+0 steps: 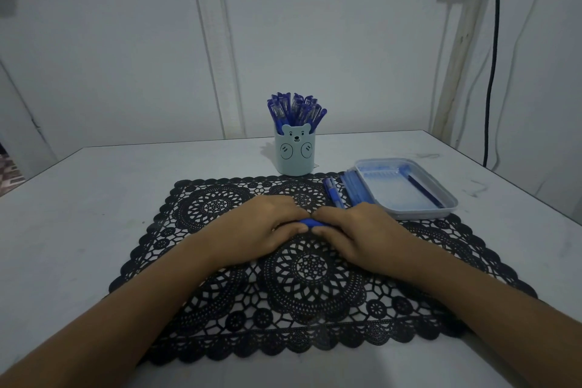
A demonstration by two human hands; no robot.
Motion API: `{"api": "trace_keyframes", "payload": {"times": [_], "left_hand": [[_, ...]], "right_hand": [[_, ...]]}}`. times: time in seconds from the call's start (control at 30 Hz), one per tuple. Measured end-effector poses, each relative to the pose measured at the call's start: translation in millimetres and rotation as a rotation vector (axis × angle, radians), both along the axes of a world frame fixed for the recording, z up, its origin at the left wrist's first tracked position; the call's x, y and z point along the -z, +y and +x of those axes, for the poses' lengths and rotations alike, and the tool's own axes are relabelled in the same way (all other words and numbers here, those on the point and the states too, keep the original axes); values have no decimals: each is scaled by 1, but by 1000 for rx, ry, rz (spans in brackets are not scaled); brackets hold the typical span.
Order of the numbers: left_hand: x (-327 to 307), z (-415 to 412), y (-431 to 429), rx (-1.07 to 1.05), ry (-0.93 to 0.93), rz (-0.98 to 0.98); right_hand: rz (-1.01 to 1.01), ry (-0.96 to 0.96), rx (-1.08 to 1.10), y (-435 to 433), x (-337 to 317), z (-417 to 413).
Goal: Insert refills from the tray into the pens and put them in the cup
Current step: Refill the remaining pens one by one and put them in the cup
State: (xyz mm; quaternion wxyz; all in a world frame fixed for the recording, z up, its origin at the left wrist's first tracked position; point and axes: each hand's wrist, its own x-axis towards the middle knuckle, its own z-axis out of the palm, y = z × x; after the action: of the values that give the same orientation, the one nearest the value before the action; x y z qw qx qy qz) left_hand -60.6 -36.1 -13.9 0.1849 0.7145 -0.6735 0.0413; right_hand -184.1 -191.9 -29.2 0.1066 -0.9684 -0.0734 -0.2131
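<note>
My left hand (pixel 261 230) and my right hand (pixel 359 231) meet over the middle of the black lace mat (pixel 220 309), and both grip one blue pen (pixel 310 223); only a short blue piece shows between the fingers. Behind them stands a pale blue bear cup (pixel 294 153) packed with several blue pens (pixel 296 109). At the right lies a clear tray (pixel 441 186) with one dark refill (pixel 423 190) inside. Loose pens (pixel 333 194) and a stack of blue pieces (pixel 357 190) lie beside the tray's left wall.
The mat lies on a white table (pixel 94 198) set against a white wall. A black cable (pixel 493 72) hangs down at the far right. The table's right edge runs close behind the tray.
</note>
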Motion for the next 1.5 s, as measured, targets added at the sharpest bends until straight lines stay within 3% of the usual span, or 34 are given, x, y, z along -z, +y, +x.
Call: {"api": "trace_keyframes", "payload": {"times": [0.2,0.33,0.5,0.6,0.67,0.73,0.83,1.03,1.1,1.27,1.5], "left_hand": [[3,6,2,-76,-50,28],[15,19,10,-279,-176,-108],[25,21,10,-377,-117,-163],[24,17,8,-400,-105,-210],[22,15,9,-411,-88,-250],[19,13,9,-372,-78,-277],[15,8,7,-285,-119,-272],[10,0,4,-188,-170,-277],[6,0,3,-163,-79,-224],[-11,-2,5,-129,390,1],[-4,4,7,-171,351,-16]], "right_hand": [[-33,11,84,3,3,-3],[59,41,153,0,1,-4],[-7,72,35,10,4,-4],[-99,51,111,9,8,-3],[21,-58,179,6,5,-3],[262,-150,253,3,1,-3],[535,-82,295,2,-4,-5],[597,39,151,0,-2,-3],[617,15,96,-2,-1,-3],[596,-57,-21,-2,-5,-4],[577,-10,20,-6,-2,-7]]}}
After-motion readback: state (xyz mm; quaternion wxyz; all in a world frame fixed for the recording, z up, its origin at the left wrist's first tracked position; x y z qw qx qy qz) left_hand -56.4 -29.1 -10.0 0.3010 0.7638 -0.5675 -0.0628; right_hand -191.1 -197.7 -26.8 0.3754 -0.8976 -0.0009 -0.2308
